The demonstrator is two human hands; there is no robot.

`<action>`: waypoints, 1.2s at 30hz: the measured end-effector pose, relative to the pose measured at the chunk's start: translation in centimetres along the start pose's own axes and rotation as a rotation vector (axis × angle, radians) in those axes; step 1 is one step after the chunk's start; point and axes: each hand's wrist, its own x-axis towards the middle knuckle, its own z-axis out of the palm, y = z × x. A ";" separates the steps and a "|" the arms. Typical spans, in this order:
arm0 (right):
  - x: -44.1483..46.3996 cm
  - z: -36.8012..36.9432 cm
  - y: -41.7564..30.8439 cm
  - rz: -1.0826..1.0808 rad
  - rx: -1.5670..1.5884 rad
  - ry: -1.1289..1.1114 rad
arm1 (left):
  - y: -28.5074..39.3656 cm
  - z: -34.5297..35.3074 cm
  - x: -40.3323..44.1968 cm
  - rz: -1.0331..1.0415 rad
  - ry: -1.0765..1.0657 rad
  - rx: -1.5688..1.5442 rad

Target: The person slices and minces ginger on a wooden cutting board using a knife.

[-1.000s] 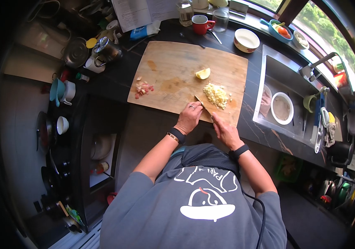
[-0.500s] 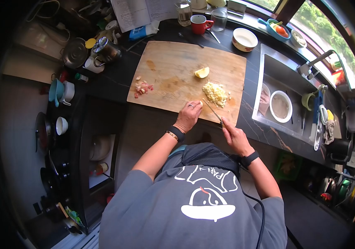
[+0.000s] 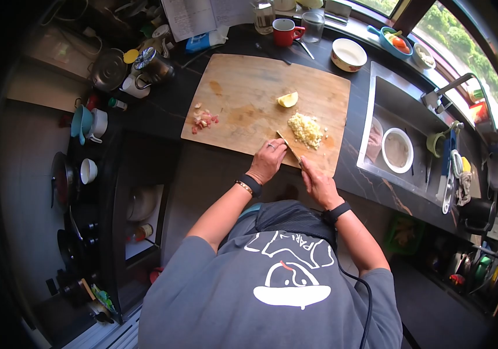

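Note:
My left hand [image 3: 268, 160] rests at the near edge of the wooden cutting board [image 3: 249, 75]. Its fingers are curled and pressed together on a small pale piece that looks like a garlic clove, now mostly hidden. Right beside those fingertips lies the blade of a knife [image 3: 292, 149], slanting up to the left. My right hand [image 3: 320, 185] is closed around its handle. Just beyond the knife is a heap of finely chopped, pale yellow garlic [image 3: 306, 130]. A lemon wedge [image 3: 288, 100] sits behind the heap. Small pinkish pieces [image 3: 204, 120] lie at the board's left side.
Behind the board stand a red mug [image 3: 284, 35], a glass [image 3: 313, 28] and a white bowl [image 3: 349, 55]. To the right is a sink [image 3: 388, 87] holding a white round container [image 3: 397, 150]. A metal pot [image 3: 154, 67] stands at left, near an open book [image 3: 193, 17].
My right hand has moved left and slightly up, bringing the knife against my left fingertips. The pale piece that showed there is now mostly covered. The whole view has shifted slightly.

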 end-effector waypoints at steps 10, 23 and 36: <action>-2.5 -3.6 0.5 0.148 0.219 -0.050 | -0.4 -0.4 -0.2 0.044 -0.041 -0.025; -0.8 -1.1 0.1 -0.011 0.000 -0.105 | -0.5 -0.3 -0.2 0.040 0.013 -0.054; -2.4 -2.6 0.5 0.154 0.197 -0.099 | -0.7 0.0 -0.8 0.067 0.034 -0.058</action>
